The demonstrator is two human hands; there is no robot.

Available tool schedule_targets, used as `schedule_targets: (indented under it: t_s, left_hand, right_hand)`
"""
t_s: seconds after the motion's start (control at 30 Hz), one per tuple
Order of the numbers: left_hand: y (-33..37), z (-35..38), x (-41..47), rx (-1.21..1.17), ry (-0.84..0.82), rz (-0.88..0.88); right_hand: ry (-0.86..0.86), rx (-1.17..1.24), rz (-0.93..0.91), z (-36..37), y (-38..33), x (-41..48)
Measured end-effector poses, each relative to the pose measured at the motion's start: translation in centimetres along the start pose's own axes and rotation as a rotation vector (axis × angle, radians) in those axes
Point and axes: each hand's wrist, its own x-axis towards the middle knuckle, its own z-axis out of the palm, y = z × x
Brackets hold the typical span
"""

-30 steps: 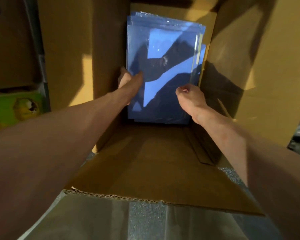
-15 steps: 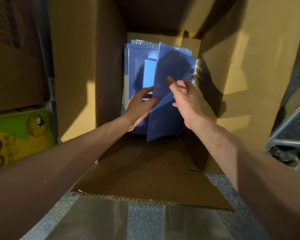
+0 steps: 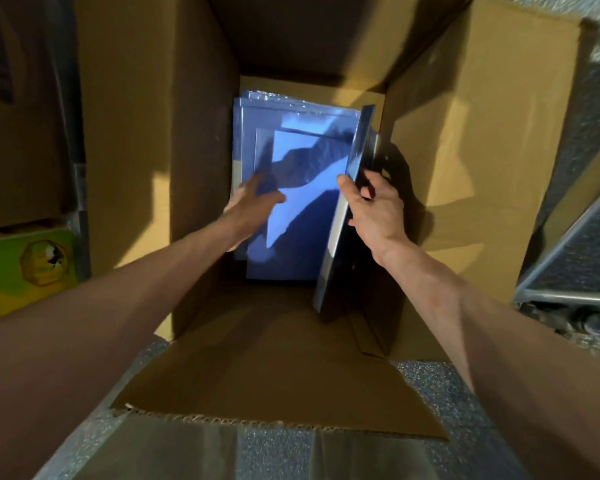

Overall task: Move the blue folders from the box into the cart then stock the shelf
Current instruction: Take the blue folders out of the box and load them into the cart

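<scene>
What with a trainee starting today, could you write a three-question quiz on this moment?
1. True or false: the right hand grips a blue folder turned on edge.
2. The left hand rests on: A the folder stack; B a cart; C a shelf.
3. Fill in: the stack lies inside the cardboard ____.
Key: 1 true; 2 A; 3 box.

The speckled grey floor (image 3: pixel 440 393) bears 1 open cardboard box (image 3: pixel 482 133), its near flap (image 3: pixel 274 375) flat on it.
</scene>
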Motion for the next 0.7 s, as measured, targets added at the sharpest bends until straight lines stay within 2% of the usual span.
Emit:
schedule_targets:
  t_s: [0.07,0.2,0.3,0.47,0.57,0.7]
  left_hand:
    - [-1.7,-0.5,1.4,0.057,0.047,-0.02]
    - [-3.5,0.4,3.0,0.001,0.14,-0.017]
    - [-3.2,1.6,2.8,-0.072,0.205,0.035]
    - [-1.9,0.8,1.1,-0.192,0.282,-0.012]
    - [-0.5,0.6,-0.7,-0.247,0.166,-0.075]
    - [3.1,1.5,-4.9,-0.448,-0.148,-0.086]
  right_hand:
    - [-0.005,-0.014,-0.015,0.0,0.5,0.2]
    - [-0.014,-0.039,-0.055,1.4,0.8,0.8]
    - [-0.044,-0.036,-0.063,2.5,0.4,1.2]
    - [-0.07,-0.035,-0.012,2.9,-0.6,0.9]
    - [-0.043,-0.044,0.002,2.3,-1.3,0.1]
    - [0.01,-0.062,0.026,1.1,-2.3,-1.3]
